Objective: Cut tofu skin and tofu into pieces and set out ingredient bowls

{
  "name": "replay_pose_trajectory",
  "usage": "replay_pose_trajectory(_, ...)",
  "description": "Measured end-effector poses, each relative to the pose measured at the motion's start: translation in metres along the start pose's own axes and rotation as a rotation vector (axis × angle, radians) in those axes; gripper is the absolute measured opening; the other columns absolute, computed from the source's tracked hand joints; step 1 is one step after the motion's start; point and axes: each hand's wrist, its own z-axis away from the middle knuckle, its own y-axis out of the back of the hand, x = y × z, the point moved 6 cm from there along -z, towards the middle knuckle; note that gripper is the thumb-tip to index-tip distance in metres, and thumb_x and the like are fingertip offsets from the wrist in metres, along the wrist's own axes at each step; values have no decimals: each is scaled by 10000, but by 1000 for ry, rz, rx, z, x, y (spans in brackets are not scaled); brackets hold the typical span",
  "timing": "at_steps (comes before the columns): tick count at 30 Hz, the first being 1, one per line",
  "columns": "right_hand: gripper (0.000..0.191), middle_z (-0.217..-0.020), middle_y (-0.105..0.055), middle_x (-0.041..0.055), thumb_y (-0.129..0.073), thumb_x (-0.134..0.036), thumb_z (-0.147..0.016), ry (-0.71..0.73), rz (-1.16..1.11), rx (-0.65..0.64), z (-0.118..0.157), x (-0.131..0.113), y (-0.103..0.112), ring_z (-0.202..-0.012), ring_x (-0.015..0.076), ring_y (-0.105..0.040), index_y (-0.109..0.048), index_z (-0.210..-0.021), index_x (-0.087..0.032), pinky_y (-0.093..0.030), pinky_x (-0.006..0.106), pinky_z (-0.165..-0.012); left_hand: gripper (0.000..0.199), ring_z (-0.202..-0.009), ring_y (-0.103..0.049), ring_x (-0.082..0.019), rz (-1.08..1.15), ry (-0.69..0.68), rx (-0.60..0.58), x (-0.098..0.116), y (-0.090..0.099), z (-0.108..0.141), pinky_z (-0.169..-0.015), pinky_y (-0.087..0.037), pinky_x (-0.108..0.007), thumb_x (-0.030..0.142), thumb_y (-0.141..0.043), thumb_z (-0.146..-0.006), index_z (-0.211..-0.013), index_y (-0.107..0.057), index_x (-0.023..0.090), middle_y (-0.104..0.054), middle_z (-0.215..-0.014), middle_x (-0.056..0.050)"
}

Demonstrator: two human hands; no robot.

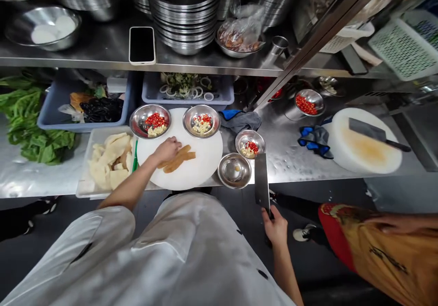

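My left hand [167,151] is over the round white cutting board [205,167], its fingers curled and pressed together. Flat brown strips of food [179,160] lie on the board just under and beside it. What the fingers hold, if anything, is hidden. Off the counter's front edge, my right hand [275,226] grips a cleaver [262,180] by the handle, blade pointing away from me. Two steel bowls of chopped red chili and garlic, a left bowl [150,120] and a right bowl [201,121], rest at the board's back edge.
Right of the board are another chili-garlic bowl [249,144] and a nearly bare steel bowl [235,170]. A tub of pale pieces [111,160] stands left, beyond it leafy greens [41,132]. A co-worker [386,246] stands at right, near a second board [362,160]. Overhead runs a shelf [102,53].
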Motion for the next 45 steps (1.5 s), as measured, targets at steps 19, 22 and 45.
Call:
replay_pose_trajectory(19, 369, -536, -501, -3, -427, -533, -930, 18, 38, 89, -7, -61, -17, -519, 190, -499, -596, -805, -230, -372, 287, -587, 334, -1116, -632, -271, 256, -287, -144, 198, -63, -39, -999, -503, -401, 138, -535, -917, -1207, -698, 165, -692, -1157, -131)
replay_pose_trajectory(22, 355, -493, -444, -35, -453, -532, -933, 50, 4, 16, 0, -69, -13, -463, 171, -461, -592, -800, -234, -343, 280, -550, 378, -1248, -550, -320, 112, -255, -36, 179, -53, -21, -1055, -456, -465, 183, -543, -955, -1319, -644, 182, -619, -1350, -163)
replay_pose_trajectory(45, 183, -903, -730, 77, -487, -280, -1006, 661, 205, -425, -12, -219, -93, -849, 238, -672, -645, -947, -210, -434, 306, -745, 326, -1165, -516, -371, -99, 237, 78, 35, -39, 55, -954, -412, -505, 395, -517, -1010, -1238, -650, 204, -592, -1321, -176)
